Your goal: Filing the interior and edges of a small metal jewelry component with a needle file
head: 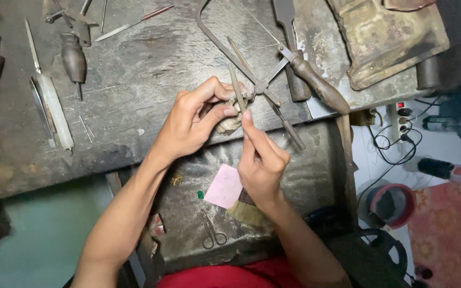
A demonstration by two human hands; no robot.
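Left hand (196, 120) pinched a small metal piece (234, 101) against the bench peg (229, 125) at the workbench (134, 80) near edge for support, while right hand (261, 160) gripped a thin file (236, 85) upright on it.

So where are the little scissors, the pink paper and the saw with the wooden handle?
scissors (213, 234), head view, on the finger loops.
pink paper (224, 186), head view, on the middle of the sheet.
saw (320, 87), head view, on its wooden handle.
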